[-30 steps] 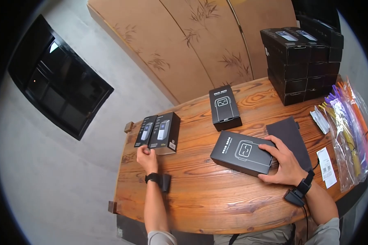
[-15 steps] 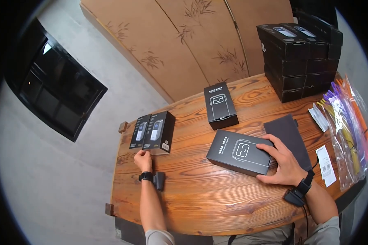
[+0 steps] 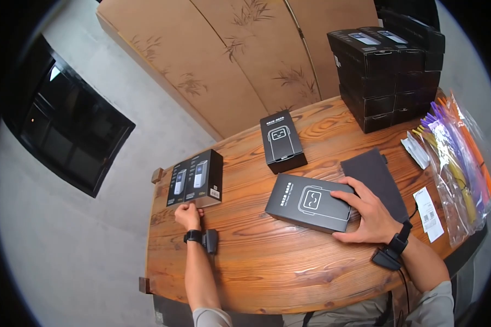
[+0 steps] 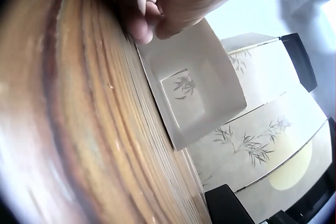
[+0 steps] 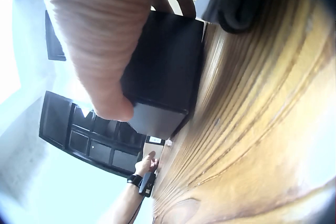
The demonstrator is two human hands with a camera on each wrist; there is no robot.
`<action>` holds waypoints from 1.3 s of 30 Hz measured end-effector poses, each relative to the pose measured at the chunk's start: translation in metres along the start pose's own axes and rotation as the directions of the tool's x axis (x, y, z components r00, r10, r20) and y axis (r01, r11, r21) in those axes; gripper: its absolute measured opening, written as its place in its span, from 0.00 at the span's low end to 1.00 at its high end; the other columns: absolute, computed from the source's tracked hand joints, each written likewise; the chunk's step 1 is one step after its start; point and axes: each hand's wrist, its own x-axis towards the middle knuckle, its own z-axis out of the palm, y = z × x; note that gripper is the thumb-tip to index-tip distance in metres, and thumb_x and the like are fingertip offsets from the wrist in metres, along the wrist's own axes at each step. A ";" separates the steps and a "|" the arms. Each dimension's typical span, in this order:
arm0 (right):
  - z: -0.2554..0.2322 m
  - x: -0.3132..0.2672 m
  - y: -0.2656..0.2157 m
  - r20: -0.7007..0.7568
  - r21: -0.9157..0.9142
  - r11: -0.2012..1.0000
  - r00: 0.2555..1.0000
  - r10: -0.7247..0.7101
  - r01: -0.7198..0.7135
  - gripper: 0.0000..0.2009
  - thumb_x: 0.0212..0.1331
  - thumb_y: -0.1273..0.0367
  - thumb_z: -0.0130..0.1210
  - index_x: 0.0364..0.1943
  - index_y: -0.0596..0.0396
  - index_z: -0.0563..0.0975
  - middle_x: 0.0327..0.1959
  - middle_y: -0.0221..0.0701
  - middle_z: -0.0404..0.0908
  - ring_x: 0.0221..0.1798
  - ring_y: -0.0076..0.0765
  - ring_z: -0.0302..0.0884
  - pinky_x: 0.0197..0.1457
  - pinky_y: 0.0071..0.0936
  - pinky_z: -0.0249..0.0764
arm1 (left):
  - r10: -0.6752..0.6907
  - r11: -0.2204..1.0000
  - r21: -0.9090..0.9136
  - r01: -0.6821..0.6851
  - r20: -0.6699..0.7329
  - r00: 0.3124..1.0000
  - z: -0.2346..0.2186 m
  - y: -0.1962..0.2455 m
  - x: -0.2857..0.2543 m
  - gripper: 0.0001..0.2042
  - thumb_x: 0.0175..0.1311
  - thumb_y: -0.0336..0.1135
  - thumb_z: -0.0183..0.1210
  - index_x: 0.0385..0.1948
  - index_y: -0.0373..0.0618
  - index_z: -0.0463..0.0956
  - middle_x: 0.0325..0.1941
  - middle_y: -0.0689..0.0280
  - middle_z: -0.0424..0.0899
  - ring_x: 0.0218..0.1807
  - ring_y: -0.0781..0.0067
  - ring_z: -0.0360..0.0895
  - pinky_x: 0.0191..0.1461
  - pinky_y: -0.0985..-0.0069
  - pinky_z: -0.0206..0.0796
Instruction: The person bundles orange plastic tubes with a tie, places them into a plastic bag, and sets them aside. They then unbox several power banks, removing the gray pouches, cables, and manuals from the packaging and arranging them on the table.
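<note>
Two printed black box sleeves [image 3: 190, 177] lie side by side at the table's left; the left wrist view looks through the hollow, pale inside of one [image 4: 212, 85]. My left hand [image 3: 189, 217], fingers curled, is right at the near edge of the left sleeve. My right hand [image 3: 370, 213] grips the right end of a black box [image 3: 289, 199] with a white line-drawn smiling face, thumb on the near side and fingers across the top. A second such box [image 3: 281, 139] lies farther back. In the right wrist view, the thumb presses the gripped box's [image 5: 165, 61] side.
A dark grey flat pouch [image 3: 373, 180] lies beside my right hand. Clear bags with colourful sticks [image 3: 453, 163], a small white packet [image 3: 415, 150] and a white paper slip [image 3: 429, 215] lie farther right. Stacked black boxes [image 3: 379, 82] stand at the back right.
My left hand has brought the left sleeve in line against the other one, closing the slanted gap between them. The right hand keeps its grip on the box. The head view has shifted slightly.
</note>
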 end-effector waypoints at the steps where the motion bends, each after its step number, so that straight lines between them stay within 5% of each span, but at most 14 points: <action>1: 0.000 0.000 0.001 0.003 0.007 1.000 1.000 -0.003 0.003 0.37 0.37 0.58 0.74 0.57 0.55 0.74 0.61 0.46 0.66 0.64 0.55 0.67 0.66 0.43 0.68 | -0.014 1.000 -0.013 0.014 0.012 1.000 0.001 0.002 -0.002 0.09 0.58 0.21 0.55 0.17 0.31 0.72 0.16 0.58 0.79 0.17 0.68 0.81 0.17 0.74 0.74; 7: 0.001 -0.003 -0.001 0.071 0.074 0.997 0.997 -0.034 0.028 0.40 0.35 0.54 0.76 0.58 0.54 0.73 0.61 0.46 0.67 0.62 0.54 0.68 0.65 0.42 0.68 | 0.002 1.000 0.018 -0.003 0.050 0.999 -0.002 0.004 -0.011 0.09 0.58 0.25 0.59 0.20 0.35 0.68 0.18 0.59 0.79 0.17 0.72 0.78 0.18 0.75 0.69; 8: 0.001 -0.004 -0.002 0.087 0.091 0.995 0.996 -0.035 0.027 0.41 0.35 0.53 0.76 0.58 0.53 0.73 0.61 0.45 0.67 0.62 0.54 0.69 0.65 0.42 0.68 | -0.026 0.999 0.031 0.024 0.077 0.997 -0.005 -0.007 -0.006 0.16 0.59 0.29 0.65 0.17 0.43 0.66 0.17 0.65 0.75 0.16 0.76 0.74 0.20 0.79 0.67; 12: 0.004 -0.007 0.003 0.106 0.100 0.992 0.990 -0.090 0.080 0.43 0.35 0.53 0.76 0.60 0.54 0.71 0.60 0.43 0.68 0.60 0.51 0.70 0.63 0.41 0.70 | -0.100 0.991 -0.053 0.124 0.327 0.940 -0.033 0.019 -0.046 0.13 0.63 0.36 0.65 0.22 0.47 0.69 0.16 0.67 0.76 0.15 0.81 0.71 0.19 0.82 0.64; 14: 0.006 -0.009 0.006 0.087 0.108 0.990 0.991 -0.099 0.089 0.44 0.36 0.53 0.76 0.61 0.55 0.70 0.57 0.42 0.70 0.58 0.48 0.72 0.61 0.39 0.71 | -0.034 0.986 -0.127 0.106 0.472 0.881 -0.030 0.048 -0.078 0.12 0.63 0.36 0.65 0.23 0.47 0.71 0.18 0.68 0.77 0.17 0.82 0.72 0.21 0.84 0.65; 15: 0.007 -0.008 0.006 0.076 0.119 0.989 0.993 -0.092 0.083 0.44 0.36 0.54 0.76 0.61 0.55 0.70 0.56 0.41 0.72 0.56 0.46 0.73 0.60 0.38 0.72 | 0.000 0.981 -0.166 0.104 0.533 0.846 -0.031 0.060 -0.091 0.12 0.63 0.36 0.65 0.23 0.47 0.71 0.19 0.68 0.78 0.18 0.83 0.72 0.22 0.84 0.66; 16: 0.008 -0.009 0.006 0.068 0.129 0.988 0.994 -0.088 0.078 0.44 0.37 0.54 0.76 0.62 0.56 0.69 0.54 0.40 0.73 0.54 0.45 0.75 0.59 0.37 0.73 | 0.030 0.974 -0.185 0.135 0.688 0.725 -0.034 0.069 -0.100 0.08 0.61 0.33 0.67 0.35 0.45 0.76 0.33 0.64 0.82 0.31 0.78 0.80 0.32 0.84 0.72; 19: 0.010 -0.011 0.006 0.173 0.286 0.949 0.982 0.082 -0.130 0.42 0.41 0.56 0.75 0.62 0.57 0.68 0.48 0.38 0.77 0.48 0.41 0.78 0.54 0.33 0.76 | 0.149 0.979 -0.190 0.068 0.907 0.394 -0.029 0.103 -0.130 0.26 0.54 0.30 0.71 0.56 0.43 0.72 0.55 0.58 0.77 0.54 0.71 0.77 0.47 0.78 0.73; 22: 0.016 -0.012 0.012 0.119 0.273 0.962 0.993 -0.004 -0.028 0.35 0.46 0.59 0.73 0.58 0.59 0.72 0.43 0.38 0.79 0.46 0.38 0.80 0.52 0.31 0.77 | 0.195 0.979 -0.202 -0.004 0.939 0.283 -0.011 0.111 -0.142 0.46 0.46 0.26 0.73 0.71 0.46 0.57 0.71 0.61 0.63 0.69 0.66 0.63 0.57 0.73 0.69; 26: 0.017 -0.012 0.013 0.090 0.292 0.957 0.996 -0.030 0.002 0.30 0.48 0.61 0.72 0.54 0.61 0.76 0.43 0.37 0.79 0.46 0.36 0.80 0.51 0.29 0.78 | 0.288 0.941 -0.332 0.063 0.886 0.363 0.012 0.111 -0.152 0.50 0.42 0.23 0.74 0.72 0.47 0.54 0.71 0.62 0.62 0.67 0.66 0.65 0.58 0.74 0.68; 29: 0.016 -0.011 0.010 0.091 0.353 0.935 0.996 0.002 -0.034 0.28 0.49 0.62 0.71 0.54 0.62 0.76 0.41 0.36 0.79 0.43 0.33 0.79 0.48 0.27 0.78 | 0.243 0.927 -0.312 0.207 0.922 0.303 0.023 0.109 -0.155 0.50 0.42 0.23 0.74 0.72 0.46 0.54 0.68 0.59 0.66 0.60 0.69 0.71 0.57 0.75 0.69; 35: 0.015 -0.010 0.008 0.073 0.340 0.940 0.997 0.008 -0.033 0.27 0.49 0.63 0.72 0.53 0.61 0.77 0.38 0.32 0.78 0.38 0.28 0.76 0.44 0.24 0.77 | 0.304 0.853 -0.414 0.319 0.889 0.342 0.031 0.104 -0.165 0.49 0.44 0.22 0.72 0.72 0.43 0.53 0.63 0.60 0.71 0.52 0.73 0.75 0.54 0.78 0.71; 39: 0.012 -0.008 0.008 0.106 0.310 0.950 0.994 0.013 -0.046 0.30 0.47 0.63 0.73 0.56 0.59 0.76 0.40 0.33 0.79 0.40 0.28 0.77 0.45 0.23 0.77 | 0.401 0.819 -0.523 0.237 0.816 0.416 0.037 0.094 -0.173 0.46 0.46 0.24 0.73 0.70 0.39 0.56 0.60 0.59 0.73 0.54 0.72 0.75 0.55 0.77 0.71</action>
